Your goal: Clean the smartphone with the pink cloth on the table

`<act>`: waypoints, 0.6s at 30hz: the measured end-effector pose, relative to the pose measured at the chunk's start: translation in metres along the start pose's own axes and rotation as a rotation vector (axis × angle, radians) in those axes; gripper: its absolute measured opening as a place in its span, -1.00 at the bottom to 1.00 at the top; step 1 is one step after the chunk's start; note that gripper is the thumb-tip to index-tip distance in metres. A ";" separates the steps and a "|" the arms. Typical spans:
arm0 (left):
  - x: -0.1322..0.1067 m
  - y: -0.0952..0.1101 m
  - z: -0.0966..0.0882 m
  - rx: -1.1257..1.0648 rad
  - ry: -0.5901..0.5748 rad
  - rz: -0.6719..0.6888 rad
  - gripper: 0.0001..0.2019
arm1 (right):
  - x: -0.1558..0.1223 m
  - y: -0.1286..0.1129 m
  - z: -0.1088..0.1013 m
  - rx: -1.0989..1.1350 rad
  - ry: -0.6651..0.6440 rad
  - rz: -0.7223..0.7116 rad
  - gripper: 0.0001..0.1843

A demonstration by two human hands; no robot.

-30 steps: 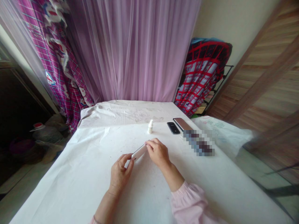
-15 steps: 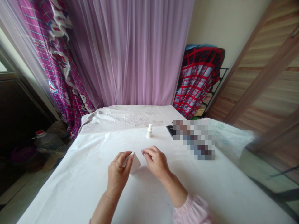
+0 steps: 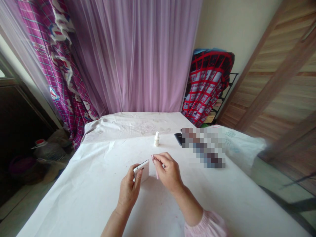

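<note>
My left hand is closed around a white phone, thumb on one face and fingers behind. The phone stands on edge, tilted, its narrow top edge turned up. To its right, apart from it, my right hand is closed in a pinch. A thin pink stick-like thing shows below its fingertips; most of it is hidden, and its kind is unclear. Beyond the hands a small white bottle stands upright on the white-covered table.
A dark phone-like object lies at the right, beside a pixelated area. A whitish plastic bag hangs over the right edge. Purple curtains hang behind the table, and a large plastic jug stands on the left.
My left hand has moved slightly right and turned the phone, so its top edge and face show more. My right hand stays pinched, and the pink thing now shows beneath it.
</note>
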State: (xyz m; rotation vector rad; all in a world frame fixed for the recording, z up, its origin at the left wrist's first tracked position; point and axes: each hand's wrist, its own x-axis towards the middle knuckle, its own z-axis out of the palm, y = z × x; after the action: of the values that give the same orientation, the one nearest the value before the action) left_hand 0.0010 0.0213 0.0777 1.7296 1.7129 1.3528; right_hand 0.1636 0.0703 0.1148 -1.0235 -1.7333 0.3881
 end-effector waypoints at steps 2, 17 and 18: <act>-0.004 -0.004 0.001 -0.002 -0.005 0.022 -0.69 | 0.000 -0.002 0.000 -0.012 -0.018 -0.012 -0.77; -0.008 -0.004 -0.005 0.095 -0.099 0.202 -0.70 | 0.001 -0.019 0.002 -0.303 -0.093 -0.176 -0.74; -0.008 -0.004 -0.005 0.109 -0.094 0.212 -0.69 | 0.000 -0.021 0.003 -0.319 -0.109 -0.190 -0.73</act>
State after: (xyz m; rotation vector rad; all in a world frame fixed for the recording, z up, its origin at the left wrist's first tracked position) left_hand -0.0034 0.0132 0.0742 2.0516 1.6167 1.2606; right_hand 0.1518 0.0586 0.1281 -1.0639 -2.0148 0.0466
